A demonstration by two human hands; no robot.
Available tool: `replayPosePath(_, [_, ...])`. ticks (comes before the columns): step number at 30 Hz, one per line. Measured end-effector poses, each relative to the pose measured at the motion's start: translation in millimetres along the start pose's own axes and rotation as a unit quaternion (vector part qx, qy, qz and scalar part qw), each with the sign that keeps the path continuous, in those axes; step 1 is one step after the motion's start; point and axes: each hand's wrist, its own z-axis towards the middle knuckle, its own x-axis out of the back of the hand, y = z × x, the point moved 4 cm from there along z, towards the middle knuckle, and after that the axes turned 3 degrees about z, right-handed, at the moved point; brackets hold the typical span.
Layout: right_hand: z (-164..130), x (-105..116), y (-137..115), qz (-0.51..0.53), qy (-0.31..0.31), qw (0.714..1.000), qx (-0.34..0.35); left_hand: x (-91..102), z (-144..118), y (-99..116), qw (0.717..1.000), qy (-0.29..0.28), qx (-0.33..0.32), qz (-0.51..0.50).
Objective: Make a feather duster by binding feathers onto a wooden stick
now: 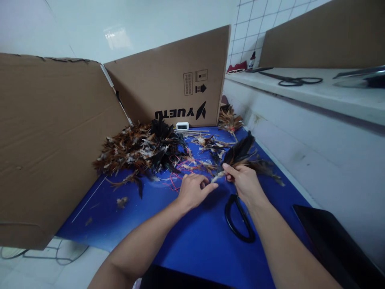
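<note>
My right hand [245, 182] is closed around a bundle of dark and brown feathers [239, 150], pinching it near the pale quill ends [218, 176]. Just left of those ends is my left hand [192, 190], its fingers loosely curled and its thumb stretched out apart from them. Nothing shows between them, though the fingertips are partly hidden. Tangled red string [174, 180] lies beyond the left hand. Below my right hand rests a black curved handle [239, 220]; whatever it belongs to is not clear.
A big heap of brown and black feathers [135, 148] covers the far left of the blue table [192, 241]. Cardboard panels [168, 88] stand behind. Thin sticks [197, 132], a small white display device [182, 126] and a tied feather bunch [230, 118] lie farther back. Scissors [296, 80] rest on the ledge.
</note>
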Motion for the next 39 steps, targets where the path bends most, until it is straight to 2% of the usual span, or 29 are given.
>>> replayPosePath(3, [-0.3, -1.1, 0.5, -0.001, 0.007, 1.000, 0.002, -9.6, -1.5, 1.6, 0.999, -0.039, -0.024, 0.011])
replayPosePath(6, [1.0, 1.5, -1.0, 0.003, 0.029, 0.999, 0.012, -12.6, -2.5, 1.9, 0.999, -0.040, -0.034, 0.015])
replayPosePath(14, [3.9, 8.3, -1.4, 0.032, 0.068, 0.997, 0.018, -8.7, -5.4, 7.1, 0.996, -0.059, -0.061, 0.012])
replayPosePath(19, [3.9, 10.1, -2.0, 0.063, 0.077, 0.995, 0.010, -4.1, -4.3, 8.7, 0.994, -0.072, -0.065, -0.046])
replayPosePath(23, [1.6, 6.4, -2.7, 0.052, 0.048, 0.997, 0.010, -4.2, -3.3, 4.4, 0.986, -0.116, -0.003, -0.121])
replayPosePath(26, [-1.7, -3.9, 1.4, 0.023, -0.029, 0.999, -0.006, -1.3, -1.3, 0.0, 0.985, -0.065, 0.060, -0.145])
replayPosePath(28, [-4.2, -10.1, 5.1, 0.007, -0.066, 0.998, -0.008, -1.6, -0.2, -1.1, 0.984, -0.032, 0.070, -0.160])
replayPosePath(29, [-5.3, -12.4, 6.8, 0.001, -0.075, 0.997, -0.007, -4.0, 0.1, -1.4, 0.982, -0.037, 0.070, -0.174])
replayPosePath(33, [-8.1, -16.2, 10.5, -0.018, -0.070, 0.997, -0.002, -18.8, -0.7, -5.1, 0.964, -0.102, 0.097, -0.227])
replayPosePath(39, [-10.3, -16.6, 9.8, -0.013, -0.037, 0.999, 0.007, -27.8, -4.1, -7.3, 0.932, -0.113, 0.164, -0.302])
